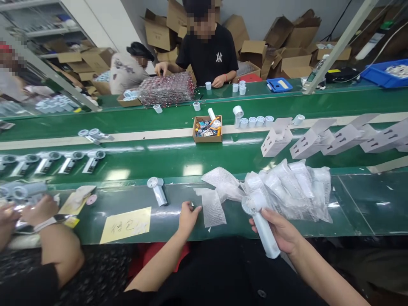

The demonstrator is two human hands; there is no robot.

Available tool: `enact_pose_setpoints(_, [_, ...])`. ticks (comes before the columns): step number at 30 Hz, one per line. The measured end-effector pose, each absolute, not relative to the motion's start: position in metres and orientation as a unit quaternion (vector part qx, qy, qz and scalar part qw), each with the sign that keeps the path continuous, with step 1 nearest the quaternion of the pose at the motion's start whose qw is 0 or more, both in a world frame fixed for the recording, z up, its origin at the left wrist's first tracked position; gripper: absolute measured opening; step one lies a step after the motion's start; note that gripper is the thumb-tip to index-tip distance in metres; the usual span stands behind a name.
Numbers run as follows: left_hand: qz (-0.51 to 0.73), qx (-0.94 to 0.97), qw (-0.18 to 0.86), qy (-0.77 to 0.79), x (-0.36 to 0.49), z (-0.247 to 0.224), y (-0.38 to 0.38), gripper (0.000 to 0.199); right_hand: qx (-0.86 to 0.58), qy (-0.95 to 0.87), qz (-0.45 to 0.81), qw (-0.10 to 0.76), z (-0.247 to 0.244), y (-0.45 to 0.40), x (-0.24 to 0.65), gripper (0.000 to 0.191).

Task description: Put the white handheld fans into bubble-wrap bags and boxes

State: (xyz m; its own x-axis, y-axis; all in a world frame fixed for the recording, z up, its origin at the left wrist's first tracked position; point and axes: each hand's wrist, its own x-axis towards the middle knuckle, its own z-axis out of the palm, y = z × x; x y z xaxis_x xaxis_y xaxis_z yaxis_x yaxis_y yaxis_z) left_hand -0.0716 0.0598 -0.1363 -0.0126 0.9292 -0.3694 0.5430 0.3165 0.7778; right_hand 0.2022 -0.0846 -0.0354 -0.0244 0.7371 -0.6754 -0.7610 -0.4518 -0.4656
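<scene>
My right hand point(282, 229) is wrapped round the handle of a white handheld fan point(266, 233), held tilted with its round head up and to the left. My left hand point(189, 219) rests low over the table edge, thumb and fingers apart, holding nothing I can see. Just right of it lies a flat bubble-wrap bag point(213, 208), and another bubble-wrap bag point(223, 180) lies behind that. A pile of fans in bubble wrap point(293, 187) sits beyond my right hand. One unwrapped fan point(157, 191) lies on the table to the left.
A yellow sheet with handwriting point(127, 225) lies to the left. A co-worker's hands point(41, 210) handle fans at far left. Ahead run a green conveyor point(178, 159), a small box of parts point(208, 138) and upright white boxes point(277, 142). Another person works across the line.
</scene>
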Motion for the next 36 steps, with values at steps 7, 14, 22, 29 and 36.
enact_pose_setpoints(7, [-0.033, 0.867, 0.33, 0.371, -0.075, -0.155, 0.007, 0.017, -0.488, 0.087, 0.703, 0.51, -0.054, -0.069, 0.187, 0.014])
enact_pose_setpoints(14, [-0.007, 0.833, 0.326, 0.446, -0.064, -0.132, 0.026, 0.025, -0.43, 0.007, 0.768, 0.474, -0.042, -0.069, 0.182, 0.025])
enact_pose_setpoints(22, [0.203, 0.643, 0.583, 0.453, -0.055, -0.043, 0.021, 0.018, -0.28, -0.134, 0.867, 0.39, -0.027, -0.047, 0.151, 0.052])
enact_pose_setpoints(29, [0.188, 0.623, 0.533, 0.541, -0.101, -0.06, 0.081, 0.033, -0.362, -0.018, 0.822, 0.44, -0.05, -0.064, 0.186, 0.024])
enact_pose_setpoints(36, [0.212, 0.705, 0.327, 0.593, -0.102, -0.101, 0.088, 0.012, -0.461, 0.067, 0.751, 0.467, -0.039, -0.058, 0.164, 0.015])
